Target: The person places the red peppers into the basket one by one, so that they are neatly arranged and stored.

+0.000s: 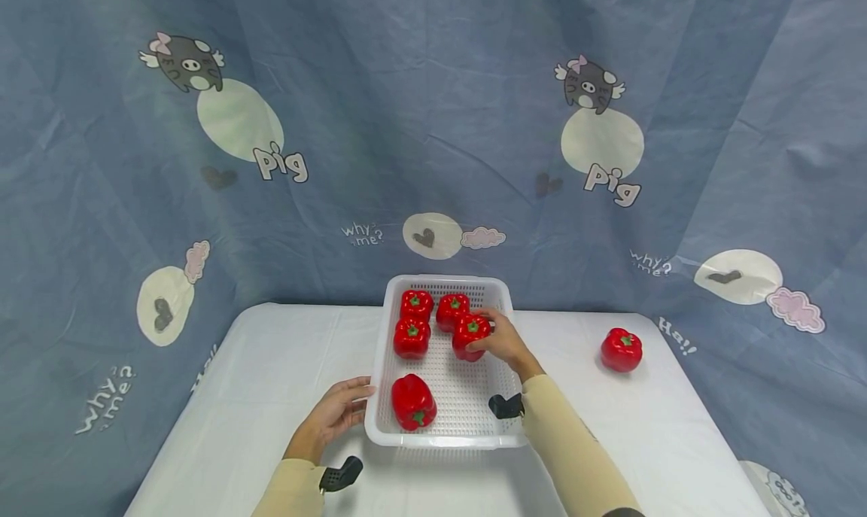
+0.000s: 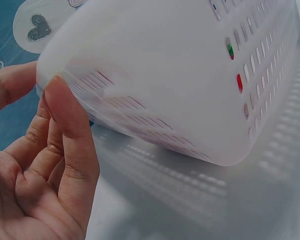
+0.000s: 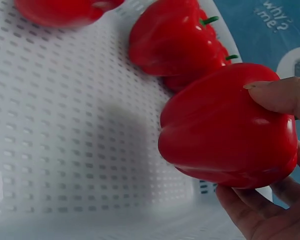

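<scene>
A white perforated plastic basket (image 1: 467,442) stands on the white table, with several red bell peppers inside. My right hand (image 1: 503,342) grips one red bell pepper (image 3: 227,127), thumb on one side and fingers on the other, over the basket's right half. Behind it sits another pepper (image 1: 452,311). Two more peppers stand in a column at the left, the nearer pepper (image 1: 411,339) and the farther pepper (image 1: 416,304). Toward the front left, a pepper (image 1: 412,400) lies tipped on its side. At the basket's left rim, my left hand (image 1: 339,409) pinches the edge between thumb and fingers.
One more red bell pepper (image 1: 621,350) sits on the white table (image 1: 284,359), to the right of the basket. A blue cloth (image 1: 433,126) with printed pigs and words hangs behind the table and along its sides.
</scene>
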A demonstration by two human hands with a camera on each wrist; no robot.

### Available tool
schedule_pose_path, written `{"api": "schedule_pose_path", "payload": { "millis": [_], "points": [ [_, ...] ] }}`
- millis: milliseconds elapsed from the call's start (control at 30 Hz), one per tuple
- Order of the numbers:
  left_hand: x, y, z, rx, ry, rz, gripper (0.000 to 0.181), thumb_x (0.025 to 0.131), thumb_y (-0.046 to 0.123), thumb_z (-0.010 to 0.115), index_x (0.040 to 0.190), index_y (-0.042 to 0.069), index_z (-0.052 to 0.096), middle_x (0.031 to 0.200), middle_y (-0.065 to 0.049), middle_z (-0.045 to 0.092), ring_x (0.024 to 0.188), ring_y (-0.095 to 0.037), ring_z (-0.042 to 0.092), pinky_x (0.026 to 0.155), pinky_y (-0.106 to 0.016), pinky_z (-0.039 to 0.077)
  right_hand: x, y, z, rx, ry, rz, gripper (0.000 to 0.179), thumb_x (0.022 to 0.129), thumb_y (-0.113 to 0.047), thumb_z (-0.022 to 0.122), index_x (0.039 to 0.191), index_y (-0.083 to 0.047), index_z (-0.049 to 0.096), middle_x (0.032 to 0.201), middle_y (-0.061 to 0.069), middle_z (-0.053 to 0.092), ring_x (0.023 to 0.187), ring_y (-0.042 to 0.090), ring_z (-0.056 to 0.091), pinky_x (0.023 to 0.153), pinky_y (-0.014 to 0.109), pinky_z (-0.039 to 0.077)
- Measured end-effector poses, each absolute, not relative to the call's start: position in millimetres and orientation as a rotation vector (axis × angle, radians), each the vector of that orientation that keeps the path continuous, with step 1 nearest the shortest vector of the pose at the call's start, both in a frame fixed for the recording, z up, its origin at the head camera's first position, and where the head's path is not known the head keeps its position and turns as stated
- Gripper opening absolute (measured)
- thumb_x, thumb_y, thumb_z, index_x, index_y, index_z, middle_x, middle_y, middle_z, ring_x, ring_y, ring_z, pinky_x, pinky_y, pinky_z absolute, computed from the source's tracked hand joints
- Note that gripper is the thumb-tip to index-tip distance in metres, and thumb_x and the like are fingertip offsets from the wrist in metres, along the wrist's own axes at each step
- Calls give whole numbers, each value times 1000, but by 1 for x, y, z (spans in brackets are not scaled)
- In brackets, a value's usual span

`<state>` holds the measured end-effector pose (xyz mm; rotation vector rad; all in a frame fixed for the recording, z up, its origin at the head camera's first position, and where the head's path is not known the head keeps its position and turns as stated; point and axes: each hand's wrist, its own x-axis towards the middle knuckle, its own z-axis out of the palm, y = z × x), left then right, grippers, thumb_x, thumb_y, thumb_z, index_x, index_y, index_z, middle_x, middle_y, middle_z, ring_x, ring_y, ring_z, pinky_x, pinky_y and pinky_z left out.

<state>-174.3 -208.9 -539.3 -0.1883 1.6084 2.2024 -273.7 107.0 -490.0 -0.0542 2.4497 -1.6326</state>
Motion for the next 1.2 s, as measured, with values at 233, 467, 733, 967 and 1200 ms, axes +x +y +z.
{"api": "schedule_pose_path", "payload": {
  "millis": [233,467,733,967,1200],
  "points": [
    [-175,-209,-541,-195,1596,2206,19,93,7,59,111,3,62,101,-3,65,90,-17,64,77,-32,57,-278,99,-501,-15,2440,-1635,72,69,1,80,134,-7,49,133,17,49,120,38,49,95,52,47],
    [-175,-210,-541,-195,1603,2205,21,93,7,59,113,2,62,102,-4,65,90,-17,63,77,-31,57,-280,92,-510,5,2454,-1599,68,69,1,81,130,-8,51,129,17,51,118,37,50,91,49,51],
    [-174,-209,-539,-205,1634,2195,35,93,11,61,124,-4,56,108,-6,64,94,-20,63,81,-35,57,-279,87,-515,25,2432,-1595,66,67,5,80,126,-8,53,127,17,52,116,37,51,94,50,49],
    [-174,-208,-538,-202,1631,2193,37,93,10,60,126,-6,54,108,-5,64,95,-20,64,81,-35,56,-279,86,-517,25,2406,-1617,68,67,7,80,127,-8,52,127,18,53,115,37,51,92,51,50],
    [-174,-208,-538,-207,1629,2193,34,93,10,60,124,-5,55,108,-5,64,95,-20,64,81,-35,56,-281,86,-518,32,2391,-1608,69,69,4,80,129,-10,52,127,18,52,118,38,50,94,51,49]
  ]
}}
